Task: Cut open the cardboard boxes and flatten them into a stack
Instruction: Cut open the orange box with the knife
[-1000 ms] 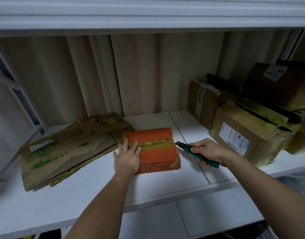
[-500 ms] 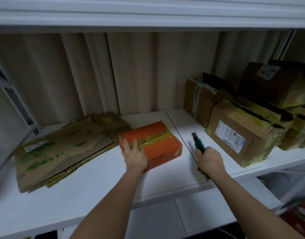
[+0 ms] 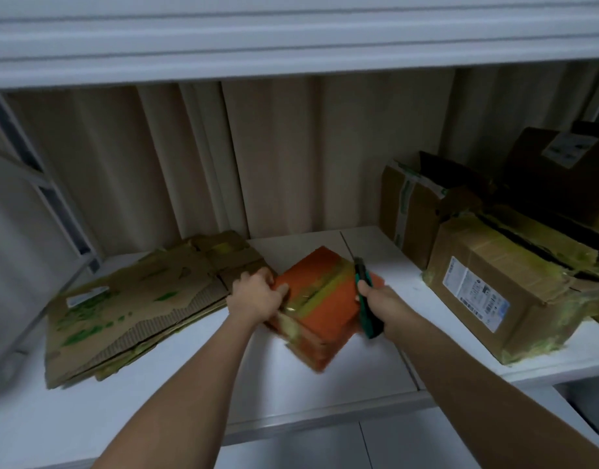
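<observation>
Both our hands work the orange box (image 3: 320, 292): left hand (image 3: 256, 296) grips its edge, right hand (image 3: 376, 299) fingers clasp the cutter (image 3: 365, 292).

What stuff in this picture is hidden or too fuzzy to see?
All in the head view:
- The knife blade is too blurred to tell whether it is out.
- The left hand covers the orange box corner, and the fingertips are out of sight.
- Printing on the label of the big brown box is too small to read.
- The right edge cuts off the box pile.
- Lower sheets of the flattened cardboard are covered by the top one.
</observation>
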